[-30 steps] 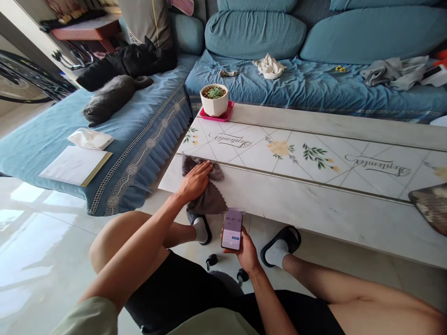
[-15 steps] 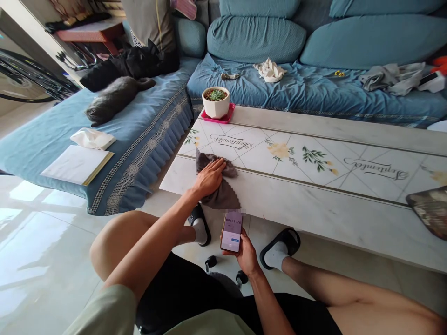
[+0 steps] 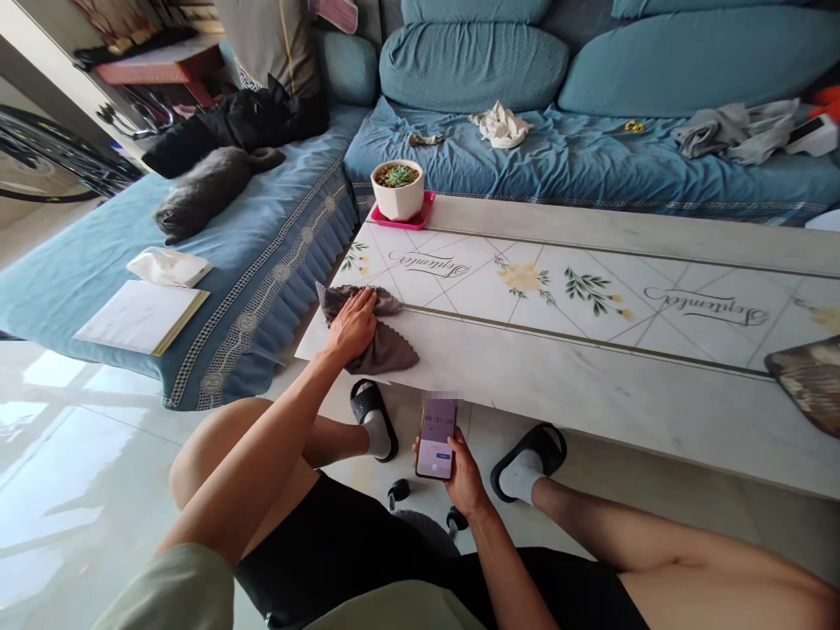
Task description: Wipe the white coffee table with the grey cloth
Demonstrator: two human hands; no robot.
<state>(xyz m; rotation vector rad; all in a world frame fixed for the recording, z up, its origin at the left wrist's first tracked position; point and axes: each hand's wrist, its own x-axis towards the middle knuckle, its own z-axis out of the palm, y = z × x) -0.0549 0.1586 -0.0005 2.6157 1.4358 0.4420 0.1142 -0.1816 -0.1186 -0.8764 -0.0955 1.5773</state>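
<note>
My left hand point(image 3: 353, 325) lies flat, fingers stretched out, on a grey cloth point(image 3: 387, 350) at the near left corner of the low marble-look table point(image 3: 577, 376). My right hand point(image 3: 465, 477) holds a phone point(image 3: 437, 436) upright below the table's front edge, between my knees; its screen shows a running timer. A small potted succulent point(image 3: 398, 186) on a pink tray point(image 3: 422, 216) stands at the table's far left corner.
A blue sofa wraps the far and left sides, with a grey cat point(image 3: 203, 185) lying on it, a tissue pack point(image 3: 169, 266), a white book point(image 3: 141, 316) and crumpled cloths point(image 3: 502, 125). A dark patterned object point(image 3: 810, 383) sits at the table's right edge. My slippered feet point(image 3: 527, 458) rest under the table.
My left hand slid the cloth right along the table, then back left toward the corner. The phone in my right hand has stayed in place.
</note>
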